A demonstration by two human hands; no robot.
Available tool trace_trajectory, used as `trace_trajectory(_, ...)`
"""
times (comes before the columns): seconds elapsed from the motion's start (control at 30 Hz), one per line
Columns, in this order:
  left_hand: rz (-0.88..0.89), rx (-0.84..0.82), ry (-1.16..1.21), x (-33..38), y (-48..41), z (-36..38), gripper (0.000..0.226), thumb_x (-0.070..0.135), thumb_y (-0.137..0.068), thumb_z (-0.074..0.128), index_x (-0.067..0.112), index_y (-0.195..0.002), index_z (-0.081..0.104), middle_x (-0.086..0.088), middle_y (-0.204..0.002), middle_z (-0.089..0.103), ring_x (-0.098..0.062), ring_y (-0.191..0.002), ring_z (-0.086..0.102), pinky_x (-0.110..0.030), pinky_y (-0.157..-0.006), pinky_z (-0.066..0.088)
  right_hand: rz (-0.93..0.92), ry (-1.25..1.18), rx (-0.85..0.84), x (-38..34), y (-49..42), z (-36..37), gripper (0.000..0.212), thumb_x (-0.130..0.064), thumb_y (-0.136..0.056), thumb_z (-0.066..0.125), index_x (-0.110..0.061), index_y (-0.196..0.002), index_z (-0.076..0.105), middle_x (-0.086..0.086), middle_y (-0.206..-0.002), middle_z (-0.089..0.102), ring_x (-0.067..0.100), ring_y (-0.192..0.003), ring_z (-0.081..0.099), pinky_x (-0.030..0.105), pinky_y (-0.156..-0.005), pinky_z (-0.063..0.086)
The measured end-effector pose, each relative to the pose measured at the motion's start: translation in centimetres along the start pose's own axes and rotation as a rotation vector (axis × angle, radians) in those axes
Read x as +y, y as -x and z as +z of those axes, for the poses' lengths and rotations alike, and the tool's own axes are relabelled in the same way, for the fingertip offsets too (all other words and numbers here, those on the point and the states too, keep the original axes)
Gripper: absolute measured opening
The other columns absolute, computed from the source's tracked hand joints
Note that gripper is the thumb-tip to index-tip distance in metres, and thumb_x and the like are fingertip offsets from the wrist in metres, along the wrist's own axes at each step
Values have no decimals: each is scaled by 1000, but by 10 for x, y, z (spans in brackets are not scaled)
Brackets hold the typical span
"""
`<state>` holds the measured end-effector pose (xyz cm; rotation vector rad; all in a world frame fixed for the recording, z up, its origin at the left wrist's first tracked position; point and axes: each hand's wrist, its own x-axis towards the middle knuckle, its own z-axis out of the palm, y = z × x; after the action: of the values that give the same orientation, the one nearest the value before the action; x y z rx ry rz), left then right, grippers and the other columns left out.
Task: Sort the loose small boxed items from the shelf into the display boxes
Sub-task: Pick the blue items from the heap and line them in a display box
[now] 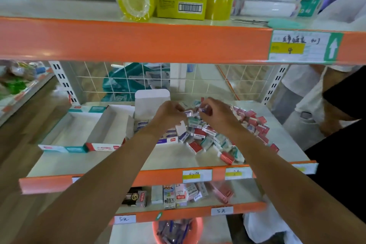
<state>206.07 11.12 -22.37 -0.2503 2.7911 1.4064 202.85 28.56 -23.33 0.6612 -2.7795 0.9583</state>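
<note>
Head view: display boxes point(75, 130) stand at the left on the white shelf point(174, 156). The left hand point(170, 112) pinches a purple-white box point(188, 113). The right hand point(215, 111) pinches another small box point(204, 109) above the red-and-teal pile point(227, 138). Below, a price tag point(124, 219) reads "5元"; the upper tag point(290, 50) reads "4".

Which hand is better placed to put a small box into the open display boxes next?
Likely the left hand: it pinches a small box and sits nearest the display boxes to its left. The right hand, also pinching one, is over the loose pile, farther away.
</note>
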Motion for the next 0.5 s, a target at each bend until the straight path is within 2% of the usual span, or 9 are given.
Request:
trace_trajectory(0.07,-15,29,25,-5,4,-8,16,11,-85,66,14,-71,59,-10,-77,65,-15,-64,63,-18,-59,55,33,-34,-12,-7,-2,6,17,-19,-86,69,-15,-99,59,1,-89,64,16,-77,59,25,-70,47)
trace_trajectory(0.1,-23,52,20,-7,5,-12,17,13,-86,65,13,-71,58,-15,-79,66,-18,-67,65,-19,-61,56,47,-50,-12,-10,-4,9,16,-20,-86,69,-17,-96,58,1,-88,63,16,-77,59,24,-69,46)
trace_trajectory(0.17,-55,79,8,-11,9,-18,21,19,-87,65,13,-68,57,-20,-85,69,-27,-77,69,-30,-75,58,70,-92,-21,-15,-6,16,16,-21,-86,70,-20,-90,54,-2,-83,61,14,-76,57,18,-65,42)
trace_trajectory(0.2,-73,85,-2,-14,9,-21,23,22,-87,65,13,-67,57,-19,-84,69,-28,-78,68,-32,-75,57,78,-116,-34,-19,-7,19,17,-19,-85,70,-22,-88,53,-4,-82,60,13,-75,57,17,-64,42)
trace_trajectory(0.27,-78,106,-44,-21,11,-28,28,29,-88,64,16,-65,55,-9,-73,65,-18,-66,61,-22,-60,48,73,-162,-51,-26,-8,24,18,-15,-85,69,-22,-91,54,-5,-82,60,15,-78,59,23,-68,47)
trace_trajectory(0.33,-75,123,-32,-26,15,-35,26,31,-88,65,17,-68,55,0,-70,59,-10,-64,53,-18,-55,38,63,-211,-78,-34,-8,29,18,-12,-87,66,-23,-97,56,-5,-86,62,15,-81,61,22,-68,48)
trace_trajectory(0.43,-98,134,9,-33,18,-44,15,25,-86,67,14,-81,59,-5,-86,66,-18,-79,62,-24,-71,48,66,-196,-132,-41,-11,35,14,-12,-87,66,-22,-95,63,-6,-90,65,14,-86,63,23,-72,48)
trace_trajectory(0.5,-119,118,134,-37,21,-50,13,13,-83,69,12,-89,58,-13,-94,68,-22,-79,68,-31,-74,58,90,-191,-161,-45,-13,39,15,-12,-85,68,-23,-95,64,-6,-92,66,14,-88,63,27,-77,50)
